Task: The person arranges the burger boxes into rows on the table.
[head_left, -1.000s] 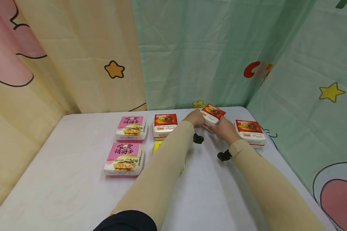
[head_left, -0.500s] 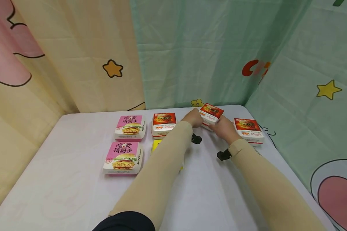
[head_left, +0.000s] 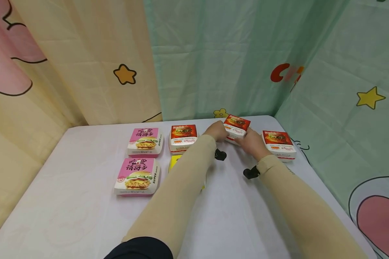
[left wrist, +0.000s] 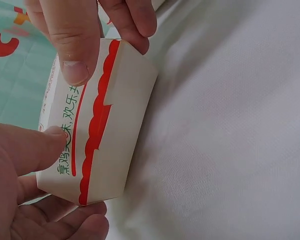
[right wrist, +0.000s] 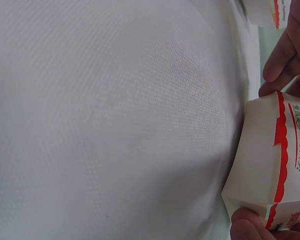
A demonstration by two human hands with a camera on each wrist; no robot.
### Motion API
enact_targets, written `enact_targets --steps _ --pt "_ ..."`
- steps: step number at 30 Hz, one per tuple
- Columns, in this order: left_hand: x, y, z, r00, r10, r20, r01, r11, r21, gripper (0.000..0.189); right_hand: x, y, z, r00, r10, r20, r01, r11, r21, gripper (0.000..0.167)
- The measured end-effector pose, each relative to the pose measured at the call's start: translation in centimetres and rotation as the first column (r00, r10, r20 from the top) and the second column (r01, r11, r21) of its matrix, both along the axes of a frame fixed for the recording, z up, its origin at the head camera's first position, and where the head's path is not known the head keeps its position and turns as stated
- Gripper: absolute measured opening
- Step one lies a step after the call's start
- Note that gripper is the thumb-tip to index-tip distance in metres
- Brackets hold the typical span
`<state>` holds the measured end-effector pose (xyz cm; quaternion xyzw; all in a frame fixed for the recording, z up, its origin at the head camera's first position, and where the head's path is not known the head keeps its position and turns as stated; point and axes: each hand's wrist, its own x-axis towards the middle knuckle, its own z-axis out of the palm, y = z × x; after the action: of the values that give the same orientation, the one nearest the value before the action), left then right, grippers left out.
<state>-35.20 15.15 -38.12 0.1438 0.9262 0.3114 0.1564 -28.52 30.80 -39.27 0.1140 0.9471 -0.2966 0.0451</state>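
Observation:
Both hands hold one burger box (head_left: pixel 236 125) near the table's back edge; it has a red top with a burger picture and white sides. My left hand (head_left: pixel 216 131) grips its left end, thumb on the side wall, and my right hand (head_left: pixel 253 144) grips the right end the same way. In the left wrist view, the box's white wall (left wrist: pixel 122 115) shows a scalloped red band and green lettering. It sits turned at an angle; whether its base touches the cloth I cannot tell. A matching red-topped box (head_left: pixel 183 138) stands to the left and another (head_left: pixel 278 144) to the right.
Two pink-topped burger boxes (head_left: pixel 138 176) stand in a column on the left. A yellow box (head_left: pixel 175 160) is mostly hidden behind my left sleeve. White cloth covers the table (head_left: pixel 68 208); printed curtains (head_left: pixel 210 64) rise at its back and sides.
The view has shifted slightly. Both hands keep their grip on the red-topped burger box, which has turned a little straighter.

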Motion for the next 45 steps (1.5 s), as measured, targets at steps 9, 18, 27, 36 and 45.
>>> enact_targets --steps 9,18,27,36,45 --pt "0.5 -0.1 0.2 1.000 0.014 -0.018 -0.014 1.000 -0.008 0.035 0.1 -0.2 0.0 1.000 -0.007 -0.002 0.007 1.000 -0.013 0.070" --pt "0.5 0.1 0.1 0.999 0.041 -0.003 -0.041 0.999 0.009 0.039 0.0 -0.1 -0.3 1.000 -0.011 -0.004 0.011 0.999 -0.037 0.071" --pt "0.7 0.0 0.3 0.999 0.041 0.011 -0.040 0.999 -0.014 0.048 0.3 -0.2 -0.1 1.000 -0.011 -0.002 0.011 0.999 -0.035 0.071" --pt "1.4 -0.3 0.7 1.000 0.004 0.005 -0.004 0.998 -0.056 0.058 0.1 0.2 -0.2 1.000 -0.020 0.018 0.020 1.000 -0.022 0.074" --pt "1.1 -0.4 0.2 1.000 -0.013 0.007 0.013 0.999 -0.035 0.054 0.1 0.0 -0.1 1.000 -0.021 0.006 0.021 1.000 0.016 0.070"
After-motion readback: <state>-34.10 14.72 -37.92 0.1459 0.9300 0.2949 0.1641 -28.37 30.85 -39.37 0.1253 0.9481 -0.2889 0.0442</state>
